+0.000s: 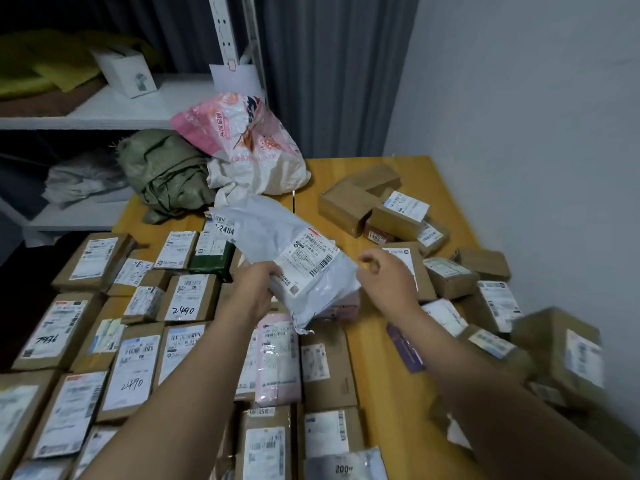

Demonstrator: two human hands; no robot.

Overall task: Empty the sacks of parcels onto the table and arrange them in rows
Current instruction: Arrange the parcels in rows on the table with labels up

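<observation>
Slippage is our first worry: our left hand (254, 285) pinches the grey poly mailer (294, 251) by its lower left edge only, so the soft bag hangs tilted in the air above the middle of the table (377, 344), over the pink mailer (277, 358) lying in the rows. Our right hand (384, 275) sits just beside the bag's right edge with fingers loosely curled; we cannot tell whether it touches or pinches the film. If the bag slid out, we judge it would land across the ordered rows of parcels (138, 341) at left and knock them askew. A sweep of the right forearm could also shove the loose boxes (450, 271) heaped at right toward the table edge. As for containers, the green woven sack (162, 171) lies crumpled and slack at the far left corner, seemingly emptied. The pink-and-white sack (249, 140) just beside it looks puffed, but its mouth is hidden, so we cannot say what it holds.
</observation>
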